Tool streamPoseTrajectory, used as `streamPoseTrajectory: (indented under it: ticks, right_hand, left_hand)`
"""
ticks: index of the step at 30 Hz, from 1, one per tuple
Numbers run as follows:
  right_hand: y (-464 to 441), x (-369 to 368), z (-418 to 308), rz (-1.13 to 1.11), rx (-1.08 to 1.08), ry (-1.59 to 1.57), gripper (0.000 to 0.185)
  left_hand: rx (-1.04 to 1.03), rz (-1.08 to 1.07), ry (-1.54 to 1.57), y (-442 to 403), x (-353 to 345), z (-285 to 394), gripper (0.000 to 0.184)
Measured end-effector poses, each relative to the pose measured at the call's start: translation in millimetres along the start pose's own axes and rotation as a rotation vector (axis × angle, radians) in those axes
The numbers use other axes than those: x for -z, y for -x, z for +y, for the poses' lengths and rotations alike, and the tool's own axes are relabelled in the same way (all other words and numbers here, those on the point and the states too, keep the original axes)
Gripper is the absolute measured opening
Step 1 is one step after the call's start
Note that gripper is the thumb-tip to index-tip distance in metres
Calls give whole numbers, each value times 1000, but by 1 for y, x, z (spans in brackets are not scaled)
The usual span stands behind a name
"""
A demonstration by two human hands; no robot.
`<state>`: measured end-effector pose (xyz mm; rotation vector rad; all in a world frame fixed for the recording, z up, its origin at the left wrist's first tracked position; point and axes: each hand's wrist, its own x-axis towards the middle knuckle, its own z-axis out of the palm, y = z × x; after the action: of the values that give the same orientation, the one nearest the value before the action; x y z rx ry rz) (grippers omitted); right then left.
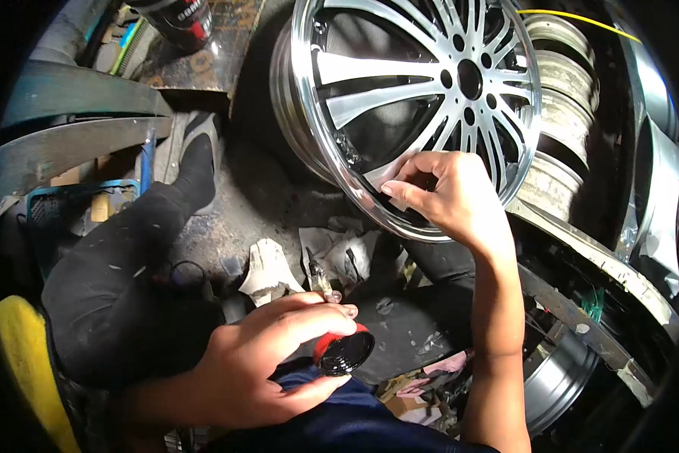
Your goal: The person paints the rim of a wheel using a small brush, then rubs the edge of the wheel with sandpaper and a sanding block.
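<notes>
My left hand is closed around a small red lid with wet-looking black paint inside. A thin paintbrush with a dark tip sticks up from between the same fingers. My right hand is pinched at the lower edge of an alloy wheel, thumb and forefinger close together where a spoke meets the rim. Something pale and thin shows by these fingertips, but I cannot make out what it is. The wheel has bright silver spokes, dark recesses and a polished lip, and it stands tilted.
More wheel rims are stacked at the right, and another silver rim lies lower down. A dark container stands on a bench at upper left. Crumpled paper lies on the floor. A blue basket is at the left.
</notes>
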<state>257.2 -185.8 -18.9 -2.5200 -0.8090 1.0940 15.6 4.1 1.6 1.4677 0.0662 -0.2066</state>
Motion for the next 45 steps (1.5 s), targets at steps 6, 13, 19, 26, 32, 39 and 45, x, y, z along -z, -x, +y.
streamPoseTrajectory:
  ticks: [6,13,19,26,32,39,45]
  right_hand:
    - [0,-6,-3,29,-58,-12,22]
    - [3,-8,-7,67,-66,56,23]
    - [3,-10,-5,75,-63,33,22]
    - [2,-10,-5,64,-82,24,20]
    - [3,-10,-8,71,-80,27,20]
    - [3,-13,-1,104,-29,17,26]
    - [3,-14,-1,95,-72,-3,26]
  left_hand:
    - [-33,-15,8,-3,1,-8,56]
    - [-60,-8,-18,-2,1,-11,57]
    - [-51,-15,-23,-3,1,-7,57]
    - [-71,-33,-6,-4,3,-7,57]
    - [-75,-29,4,-4,2,-8,56]
    - [-47,-6,-36,-1,0,-7,56]
    - [-52,-7,-40,0,0,-8,56]
